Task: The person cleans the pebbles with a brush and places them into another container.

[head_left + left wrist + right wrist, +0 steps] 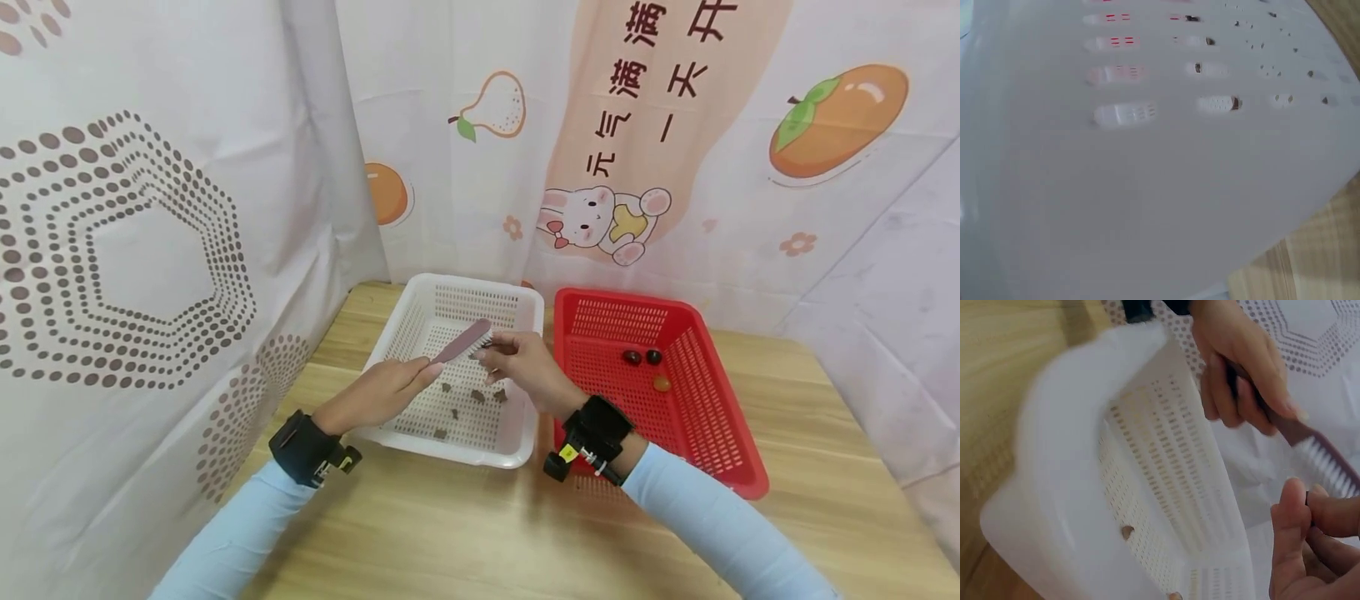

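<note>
My left hand (378,393) grips the handle of a mauve brush (459,342) with white bristles, held over the white basket (450,451). Close beside the bristles is my right hand (528,373). In the right wrist view, its thumb and finger pinch a small dark piece (1309,509), mostly hidden by the fingertips. Several small brown pieces (477,396) lie scattered on the white basket's slotted floor. Only the white basket's wall (1116,187) fills most of the left wrist view; neither hand appears there.
To the right stands a red basket (738,417) holding two dark round things (632,357) and one amber one (661,383). Both baskets stand on a wood-grain table (450,533). Printed curtains (465,75) hang behind and at the left.
</note>
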`<state>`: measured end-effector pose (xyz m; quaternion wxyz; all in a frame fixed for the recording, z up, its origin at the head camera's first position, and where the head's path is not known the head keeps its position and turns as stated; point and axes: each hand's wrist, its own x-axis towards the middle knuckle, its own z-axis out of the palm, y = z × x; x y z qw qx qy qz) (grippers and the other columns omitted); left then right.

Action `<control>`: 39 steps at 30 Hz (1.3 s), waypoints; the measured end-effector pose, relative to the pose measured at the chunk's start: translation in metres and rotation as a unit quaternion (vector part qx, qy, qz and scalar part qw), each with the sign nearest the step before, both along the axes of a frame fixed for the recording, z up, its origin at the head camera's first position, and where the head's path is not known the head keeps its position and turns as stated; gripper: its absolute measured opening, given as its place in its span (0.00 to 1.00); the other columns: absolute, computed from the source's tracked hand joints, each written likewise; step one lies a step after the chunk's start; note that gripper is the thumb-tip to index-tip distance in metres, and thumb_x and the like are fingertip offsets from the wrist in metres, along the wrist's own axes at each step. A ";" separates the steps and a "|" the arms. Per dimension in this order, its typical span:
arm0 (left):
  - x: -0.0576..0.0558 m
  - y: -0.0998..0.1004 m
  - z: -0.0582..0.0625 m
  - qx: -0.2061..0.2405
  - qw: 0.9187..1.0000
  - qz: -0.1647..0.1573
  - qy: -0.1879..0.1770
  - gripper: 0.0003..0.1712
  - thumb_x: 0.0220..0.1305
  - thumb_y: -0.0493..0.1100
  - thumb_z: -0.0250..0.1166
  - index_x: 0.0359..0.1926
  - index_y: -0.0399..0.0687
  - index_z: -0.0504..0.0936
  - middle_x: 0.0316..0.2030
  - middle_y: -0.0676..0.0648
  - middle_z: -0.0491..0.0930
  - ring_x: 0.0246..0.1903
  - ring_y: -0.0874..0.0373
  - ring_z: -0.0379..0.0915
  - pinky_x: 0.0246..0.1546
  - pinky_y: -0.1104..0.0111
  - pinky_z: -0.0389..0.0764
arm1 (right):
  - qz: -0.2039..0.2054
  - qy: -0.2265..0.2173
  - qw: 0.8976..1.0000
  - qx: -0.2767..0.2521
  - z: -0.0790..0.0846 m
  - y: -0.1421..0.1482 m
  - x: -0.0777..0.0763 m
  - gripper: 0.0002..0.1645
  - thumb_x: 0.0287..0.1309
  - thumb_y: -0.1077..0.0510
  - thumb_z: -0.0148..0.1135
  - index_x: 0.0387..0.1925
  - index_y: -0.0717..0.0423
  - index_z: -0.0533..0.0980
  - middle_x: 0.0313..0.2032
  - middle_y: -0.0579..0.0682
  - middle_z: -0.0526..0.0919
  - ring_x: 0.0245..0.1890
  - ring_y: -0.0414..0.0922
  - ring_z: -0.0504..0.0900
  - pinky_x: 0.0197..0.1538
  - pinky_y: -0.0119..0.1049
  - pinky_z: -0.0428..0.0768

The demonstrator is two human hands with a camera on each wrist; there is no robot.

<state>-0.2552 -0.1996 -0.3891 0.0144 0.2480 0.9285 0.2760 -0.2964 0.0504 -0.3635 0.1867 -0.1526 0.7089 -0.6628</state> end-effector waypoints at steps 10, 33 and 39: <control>0.001 -0.007 0.005 0.011 1.000 0.018 -0.005 0.26 0.73 0.65 0.34 0.33 0.56 0.69 0.18 0.56 0.57 0.16 0.64 0.53 0.20 0.68 0.59 | -0.012 0.030 0.999 -0.008 0.007 -0.001 -0.004 0.17 0.60 0.57 0.65 0.51 0.53 0.79 0.45 0.55 0.82 0.39 0.49 0.80 0.43 0.50 0.79; 0.001 -0.009 0.002 0.021 1.000 0.015 -0.002 0.25 0.74 0.63 0.35 0.33 0.54 0.69 0.18 0.56 0.56 0.17 0.63 0.55 0.22 0.67 0.62 | -0.015 -0.059 0.996 -0.063 0.015 0.016 -0.008 0.21 0.61 0.55 0.64 0.54 0.58 0.76 0.46 0.57 0.79 0.33 0.45 0.73 0.36 0.32 0.76; 0.002 -0.014 0.000 0.016 1.000 0.016 0.001 0.25 0.74 0.63 0.35 0.34 0.55 0.70 0.18 0.56 0.56 0.19 0.62 0.61 0.26 0.65 0.66 | -0.022 -0.017 0.999 -0.016 0.017 0.036 -0.015 0.26 0.58 0.50 0.67 0.54 0.59 0.75 0.51 0.59 0.80 0.34 0.44 0.71 0.37 0.34 0.77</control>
